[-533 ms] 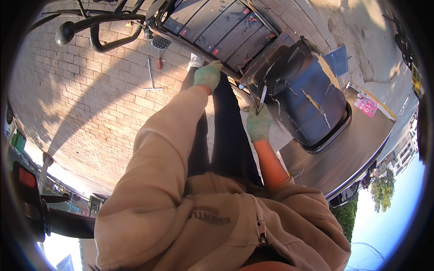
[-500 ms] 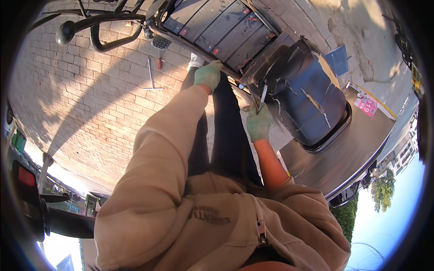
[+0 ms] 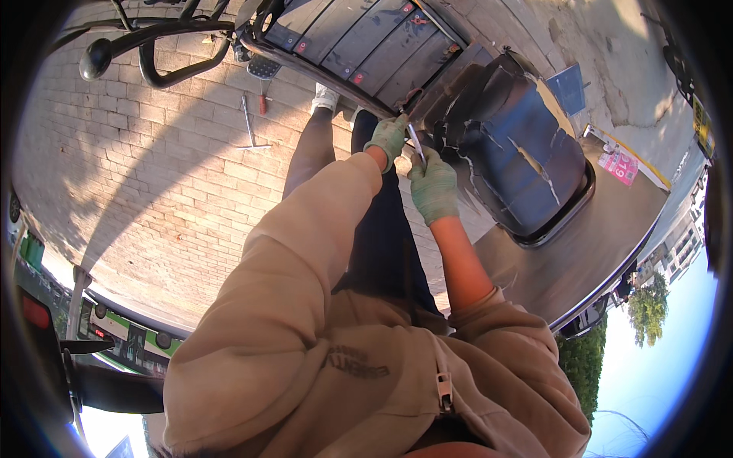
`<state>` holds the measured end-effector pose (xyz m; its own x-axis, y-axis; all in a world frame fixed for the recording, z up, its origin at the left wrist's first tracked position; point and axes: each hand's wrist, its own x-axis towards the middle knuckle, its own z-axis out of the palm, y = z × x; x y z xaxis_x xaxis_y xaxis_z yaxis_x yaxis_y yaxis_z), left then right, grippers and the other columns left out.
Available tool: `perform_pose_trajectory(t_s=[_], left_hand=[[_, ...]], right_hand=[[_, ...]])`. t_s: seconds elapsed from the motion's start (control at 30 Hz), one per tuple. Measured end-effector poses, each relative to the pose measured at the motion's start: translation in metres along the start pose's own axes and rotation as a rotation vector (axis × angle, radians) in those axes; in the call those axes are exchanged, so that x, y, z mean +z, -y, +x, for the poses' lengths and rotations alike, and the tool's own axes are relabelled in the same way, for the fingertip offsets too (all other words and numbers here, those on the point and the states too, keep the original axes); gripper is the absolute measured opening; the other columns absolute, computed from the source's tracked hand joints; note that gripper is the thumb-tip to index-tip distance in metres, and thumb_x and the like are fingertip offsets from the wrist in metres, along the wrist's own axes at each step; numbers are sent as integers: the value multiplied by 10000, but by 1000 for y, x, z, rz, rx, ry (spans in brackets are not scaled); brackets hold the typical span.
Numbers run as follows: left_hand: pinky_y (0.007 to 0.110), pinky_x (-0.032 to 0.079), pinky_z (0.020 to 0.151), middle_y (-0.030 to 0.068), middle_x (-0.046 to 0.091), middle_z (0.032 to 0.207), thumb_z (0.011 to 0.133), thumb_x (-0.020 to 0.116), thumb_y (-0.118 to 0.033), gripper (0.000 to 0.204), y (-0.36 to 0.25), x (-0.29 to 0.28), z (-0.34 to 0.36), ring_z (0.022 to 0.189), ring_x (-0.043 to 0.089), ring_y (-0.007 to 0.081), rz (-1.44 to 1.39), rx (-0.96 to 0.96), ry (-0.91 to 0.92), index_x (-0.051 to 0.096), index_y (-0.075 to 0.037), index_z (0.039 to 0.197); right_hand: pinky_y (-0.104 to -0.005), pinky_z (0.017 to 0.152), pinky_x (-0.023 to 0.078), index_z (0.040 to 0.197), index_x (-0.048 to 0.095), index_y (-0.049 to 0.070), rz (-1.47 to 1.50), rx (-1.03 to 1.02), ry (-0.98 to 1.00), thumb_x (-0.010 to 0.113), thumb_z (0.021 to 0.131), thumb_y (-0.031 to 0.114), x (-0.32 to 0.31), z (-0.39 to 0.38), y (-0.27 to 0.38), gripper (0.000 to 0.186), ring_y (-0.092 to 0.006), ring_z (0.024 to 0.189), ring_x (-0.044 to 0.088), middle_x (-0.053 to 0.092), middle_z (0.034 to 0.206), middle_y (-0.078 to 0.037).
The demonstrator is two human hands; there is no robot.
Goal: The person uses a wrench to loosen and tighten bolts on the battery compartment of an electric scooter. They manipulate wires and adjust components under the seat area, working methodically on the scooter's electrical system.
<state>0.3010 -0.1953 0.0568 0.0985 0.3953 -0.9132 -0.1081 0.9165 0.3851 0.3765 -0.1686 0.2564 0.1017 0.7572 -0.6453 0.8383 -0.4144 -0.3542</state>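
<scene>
My right hand (image 3: 434, 187), in a pale green glove, is closed round a slim silver metal tool (image 3: 416, 143) that slants up and left. Its exact kind does not show clearly. Just left of the tool's tip, my left hand (image 3: 388, 140), gloved alike, has its fingers drawn together at the near corner of an open compartment. What those fingers hold is too small to make out. Dark block batteries (image 3: 374, 47) with red terminal spots fill the compartment. To the right of my hands is a black seat (image 3: 519, 149) with a torn, cracked cover.
On the brick paving (image 3: 168, 198) at left lie a T-handle wrench (image 3: 250, 126) and a red-handled screwdriver (image 3: 263, 104). A pedal (image 3: 263, 67) and black tubular bars (image 3: 172, 76) stand out at upper left. Right of the seat spreads a brown flat panel (image 3: 588, 229) with a pink label.
My left hand has left the compartment's frame edge and come right and down, close to my right hand. The right hand has shifted slightly up and left with the silver tool.
</scene>
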Motion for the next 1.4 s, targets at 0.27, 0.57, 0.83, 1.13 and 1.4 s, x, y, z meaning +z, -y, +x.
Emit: perform_pose_trajectory(t_s=[0.27,0.57,0.83,1.13,1.4], left_hand=[[371,513,741,114,682,862,935,620,-344,352,-32,0,0,790,641,239,-369,-244,-55,679,1,965],[352,493,831,143,710,946,984,515,-512,504,-126,3,-99,877,664,262,141,363,12,685,-52,1103],[262,477,757,35,666,893,994,575,-441,450,-152,-5,-112,811,581,101,118,224,271,671,-3,1028],[273,437,594,5,556,712,1004,549,-481,478,-161,-28,-82,629,496,89,-170,256,-21,605,-36,841],[475,505,769,194,696,853,998,414,-486,496,-186,-5,-114,839,666,383,1019,317,138,686,-75,943]], right_hand=[[-352,577,512,947,653,-22,222,178,-19,561,981,209,-1,33,21,251,-208,547,640,702,658,-94],[-297,525,460,947,661,-32,1082,767,-200,599,966,136,17,18,33,180,-170,570,594,580,634,-33],[-421,774,523,998,687,-59,422,653,-13,633,927,261,10,22,28,332,-354,856,690,705,898,-244],[-449,895,510,1086,680,18,16,225,197,563,913,193,-6,75,66,273,-399,1043,648,683,1053,-254],[-456,835,522,1148,637,50,241,304,-73,673,863,280,4,22,35,368,-413,971,666,700,1008,-222]])
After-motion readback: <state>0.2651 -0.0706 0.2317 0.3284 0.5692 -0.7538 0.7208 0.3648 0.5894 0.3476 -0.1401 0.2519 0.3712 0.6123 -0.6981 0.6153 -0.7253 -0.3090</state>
